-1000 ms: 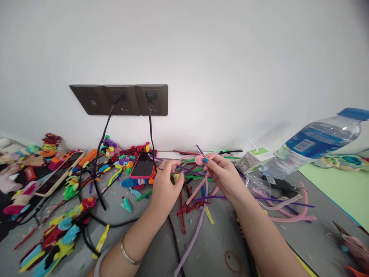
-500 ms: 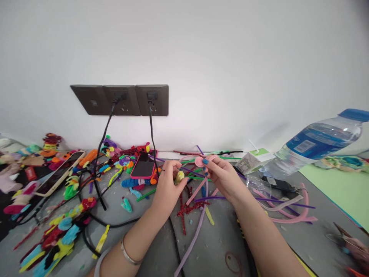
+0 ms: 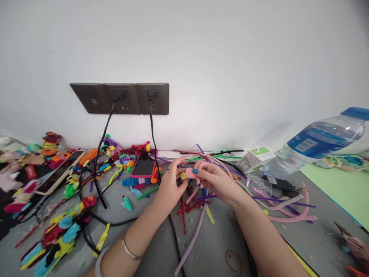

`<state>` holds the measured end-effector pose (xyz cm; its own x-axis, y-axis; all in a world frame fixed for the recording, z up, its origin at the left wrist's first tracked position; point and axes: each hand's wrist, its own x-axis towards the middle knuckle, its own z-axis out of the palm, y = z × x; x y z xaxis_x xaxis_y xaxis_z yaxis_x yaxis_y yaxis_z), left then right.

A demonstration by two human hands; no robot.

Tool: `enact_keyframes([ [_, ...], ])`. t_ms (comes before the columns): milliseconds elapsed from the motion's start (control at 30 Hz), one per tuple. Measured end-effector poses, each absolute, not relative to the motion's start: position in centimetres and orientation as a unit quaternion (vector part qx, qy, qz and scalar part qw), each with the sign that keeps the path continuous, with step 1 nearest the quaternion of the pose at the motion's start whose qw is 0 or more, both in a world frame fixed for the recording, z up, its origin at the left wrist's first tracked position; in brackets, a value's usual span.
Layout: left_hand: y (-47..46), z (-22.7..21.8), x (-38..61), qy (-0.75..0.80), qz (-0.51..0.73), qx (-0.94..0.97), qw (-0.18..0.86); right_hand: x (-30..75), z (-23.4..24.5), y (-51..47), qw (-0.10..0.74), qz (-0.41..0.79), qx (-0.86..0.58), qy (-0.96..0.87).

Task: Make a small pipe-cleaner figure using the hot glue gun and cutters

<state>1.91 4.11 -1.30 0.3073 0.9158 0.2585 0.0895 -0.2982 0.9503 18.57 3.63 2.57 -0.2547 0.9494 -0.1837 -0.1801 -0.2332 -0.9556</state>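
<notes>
My left hand (image 3: 169,189) is closed around a small fuzzy yellow piece (image 3: 183,176), mostly covered by the fingers. Between the thumb and fingers of my right hand (image 3: 219,182) is a flat pink coil of pipe cleaner (image 3: 190,172), with its pink tail curving up behind the fingers. The coil sits right beside the yellow piece; whether they touch I cannot tell. Below the hands lie red tinsel pipe cleaners (image 3: 188,209) and a long lilac pipe cleaner (image 3: 196,235).
At the right stand a tilted water bottle (image 3: 314,140) and a drink carton (image 3: 255,159) with a straw. A pink-cased phone (image 3: 143,164), black cables (image 3: 115,223) and several pipe-cleaner figures (image 3: 57,240) lie left. Pliers (image 3: 343,234) rest at the right edge.
My right hand has moved left with the pink coil, bringing it up to the yellow piece in my left hand. The left hand has barely shifted.
</notes>
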Motion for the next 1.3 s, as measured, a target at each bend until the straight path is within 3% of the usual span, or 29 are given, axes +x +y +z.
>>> enact_keyframes([
  [267, 4.07, -0.61, 1.60, 0.447, 0.351, 0.690, 0.447, 18.60, 2.31, 3.66, 0.435, 0.646, -0.449, -0.437],
  [467, 3.92, -0.56, 1.69, 0.370, 0.333, 0.749, 0.437, 18.61, 2.44, 3.80, 0.457, 0.639, -0.447, -0.428],
  [867, 3.86, -1.20, 1.73, 0.334, 0.382, 0.729, 0.460, 18.91, 2.37, 4.08, 0.513, 0.628, -0.460, -0.362],
  [1300, 3.64, -0.77, 1.78, 0.370, 0.308, 0.815, 0.324, 19.04, 2.32, 4.17, 0.544, 0.613, -0.458, -0.344],
])
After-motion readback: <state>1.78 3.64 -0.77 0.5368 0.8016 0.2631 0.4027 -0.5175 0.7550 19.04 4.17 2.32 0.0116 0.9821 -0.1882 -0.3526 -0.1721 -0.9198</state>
